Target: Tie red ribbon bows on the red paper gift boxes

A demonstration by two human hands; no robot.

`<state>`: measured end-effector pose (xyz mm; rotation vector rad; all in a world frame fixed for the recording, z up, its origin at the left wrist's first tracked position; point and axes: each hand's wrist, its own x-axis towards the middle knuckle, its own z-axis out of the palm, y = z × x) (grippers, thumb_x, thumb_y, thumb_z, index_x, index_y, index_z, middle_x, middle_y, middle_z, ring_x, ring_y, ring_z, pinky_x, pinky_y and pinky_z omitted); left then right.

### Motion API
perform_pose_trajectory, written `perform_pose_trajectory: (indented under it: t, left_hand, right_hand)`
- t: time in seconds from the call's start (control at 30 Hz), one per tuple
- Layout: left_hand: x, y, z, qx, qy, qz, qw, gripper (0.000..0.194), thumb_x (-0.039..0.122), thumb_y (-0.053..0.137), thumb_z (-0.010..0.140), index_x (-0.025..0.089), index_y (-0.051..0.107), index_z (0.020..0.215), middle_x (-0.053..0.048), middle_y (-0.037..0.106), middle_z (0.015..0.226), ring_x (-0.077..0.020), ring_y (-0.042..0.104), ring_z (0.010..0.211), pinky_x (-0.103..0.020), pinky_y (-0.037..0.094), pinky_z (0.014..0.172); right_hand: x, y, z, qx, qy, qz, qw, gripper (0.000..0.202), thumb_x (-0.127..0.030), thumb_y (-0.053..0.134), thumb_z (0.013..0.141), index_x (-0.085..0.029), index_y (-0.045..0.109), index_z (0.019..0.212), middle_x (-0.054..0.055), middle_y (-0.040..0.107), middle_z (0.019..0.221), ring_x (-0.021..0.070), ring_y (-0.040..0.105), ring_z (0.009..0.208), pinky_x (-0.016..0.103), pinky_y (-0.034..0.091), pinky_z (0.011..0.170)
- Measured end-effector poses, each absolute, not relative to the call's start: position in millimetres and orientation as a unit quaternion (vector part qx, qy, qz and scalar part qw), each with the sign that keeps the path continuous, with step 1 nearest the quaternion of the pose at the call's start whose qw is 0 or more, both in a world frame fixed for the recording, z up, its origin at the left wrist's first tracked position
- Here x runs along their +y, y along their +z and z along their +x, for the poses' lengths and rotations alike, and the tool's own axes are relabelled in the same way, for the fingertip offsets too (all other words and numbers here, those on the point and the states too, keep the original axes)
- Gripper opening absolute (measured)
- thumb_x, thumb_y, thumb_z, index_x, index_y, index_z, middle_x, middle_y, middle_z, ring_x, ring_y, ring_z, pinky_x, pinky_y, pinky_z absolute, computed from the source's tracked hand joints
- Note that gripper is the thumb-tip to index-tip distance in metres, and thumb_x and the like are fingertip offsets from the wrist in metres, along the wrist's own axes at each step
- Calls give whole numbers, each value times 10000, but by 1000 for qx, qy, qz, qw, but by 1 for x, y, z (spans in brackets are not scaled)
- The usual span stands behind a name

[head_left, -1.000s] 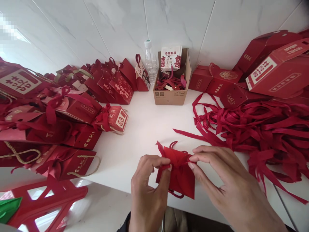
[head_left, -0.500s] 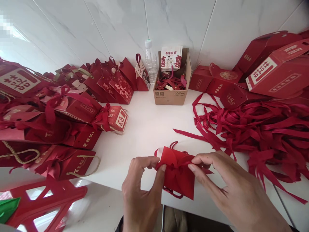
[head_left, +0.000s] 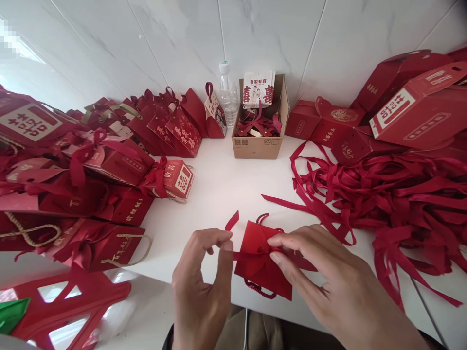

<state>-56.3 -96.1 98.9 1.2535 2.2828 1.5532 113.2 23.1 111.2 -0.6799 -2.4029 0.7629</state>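
A small red gift box [head_left: 251, 238] with dark red cord handles lies near the table's front edge, a red ribbon [head_left: 246, 257] running across its top. My left hand [head_left: 204, 282], just left of the box, pinches one ribbon end between thumb and fingertips; the tip sticks up above the fingers. My right hand [head_left: 324, 277] covers the box's right part, its thumb and index finger closed on the ribbon by the middle of the top. What lies under the right fingers is partly hidden.
Finished-looking red boxes with bows [head_left: 113, 155] crowd the left side. A cardboard box [head_left: 257, 147] and a plastic bottle [head_left: 229, 99] stand by the wall. Loose red ribbons [head_left: 357, 194] are heaped at right, before larger red boxes [head_left: 419, 107]. A red plastic stool [head_left: 109, 296] is lower left.
My left hand has moved left, off the box, drawing a ribbon end out with it. My right hand has shifted slightly left, onto the ribbon's middle.
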Motion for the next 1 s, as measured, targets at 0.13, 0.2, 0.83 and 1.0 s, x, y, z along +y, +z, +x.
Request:
perform_pose_trajectory:
  t: [0.13,0.2,0.83,1.0]
  left_hand:
    - [-107,94,-67,827,417,363,101,182,424,596,1031,272,697,1032,20,676,775,-166,582,692,-269,471,605]
    - [-110,93,-67,841,376,357,153,301,539,585,1013,262,693,965,14,661,737,-178,564,674,-278,456,591]
    - [-88,100,-59,704,467,535,31,271,27,597,966,253,713,1062,-2,694,975,-131,663,903,-226,541,781]
    - [-97,87,-71,795,450,406,-21,149,110,611,980,248,663,1002,3,682,921,-154,600,798,-275,521,734]
  right_hand:
    - [23,109,113,-877,281,-278,273,149,-223,558,1078,-323,602,1180,-20,721,1066,153,713,994,273,561,856]
    - [23,108,117,-873,281,-290,274,169,-220,549,1079,-328,605,1197,-20,730,1107,145,716,1025,262,559,887]
    - [20,107,93,-846,400,-260,237,156,-190,531,1063,-280,636,991,-8,679,911,166,690,837,279,564,699]
    - [24,107,99,-850,391,-273,223,179,-253,479,1085,-269,639,1008,14,697,907,178,689,796,300,585,711]
